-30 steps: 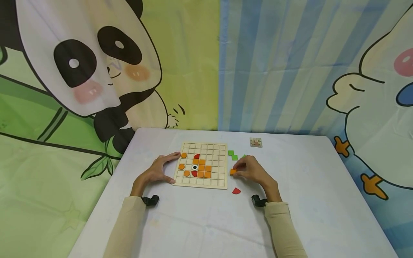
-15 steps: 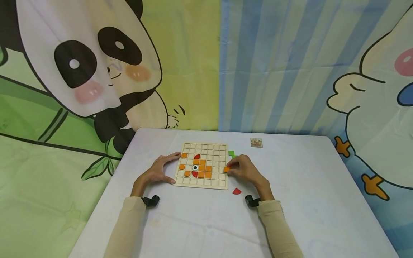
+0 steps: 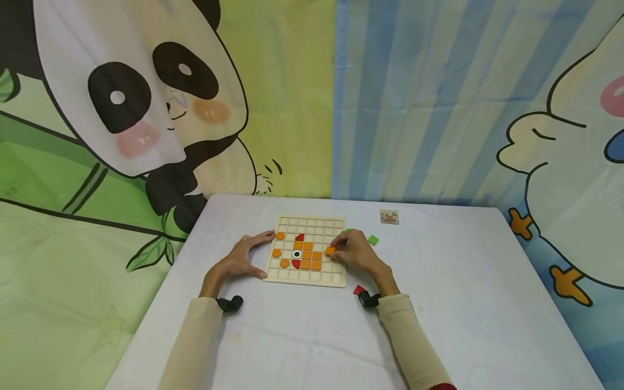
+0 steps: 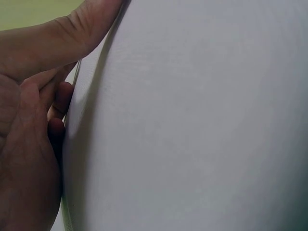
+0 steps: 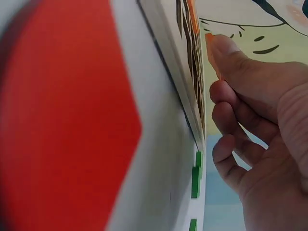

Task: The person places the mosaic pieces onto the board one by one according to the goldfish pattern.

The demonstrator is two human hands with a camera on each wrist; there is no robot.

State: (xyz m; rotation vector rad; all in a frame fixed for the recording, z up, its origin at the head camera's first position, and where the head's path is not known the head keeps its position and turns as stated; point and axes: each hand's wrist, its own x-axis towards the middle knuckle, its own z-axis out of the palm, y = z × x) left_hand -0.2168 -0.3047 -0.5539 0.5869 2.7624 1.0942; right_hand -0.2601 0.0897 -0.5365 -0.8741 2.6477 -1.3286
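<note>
A square wooden grid board (image 3: pixel 331 277) lies on the table, with orange squares (image 3: pixel 316 260), orange discs (image 3: pixel 285 263), red quarter-round pieces (image 3: pixel 299 238) and an eye piece (image 3: pixel 297 254) set in its cells. My left hand (image 3: pixel 235 259) rests at the board's left side, thumb at the near corner and fingers stretched along the edge. Over the right part of the board, my right hand (image 3: pixel 359 252) pinches an orange square tile (image 3: pixel 330 250) between thumb and forefinger. The right wrist view shows that tile (image 5: pixel 211 57) edge-on at the fingertips, raised off the grid.
A red piece (image 3: pixel 358 290) lies near the board's front right corner, partly behind the right wrist camera. To the right of the board are green tiles (image 3: pixel 373 240), some hidden by my right hand. A small patterned card (image 3: pixel 389 217) lies farther back on the white table (image 3: pixel 292 336).
My right hand has carried the orange square tile leftward from the table beside the board to over its right columns. The left hand keeps its place at the board's edge.
</note>
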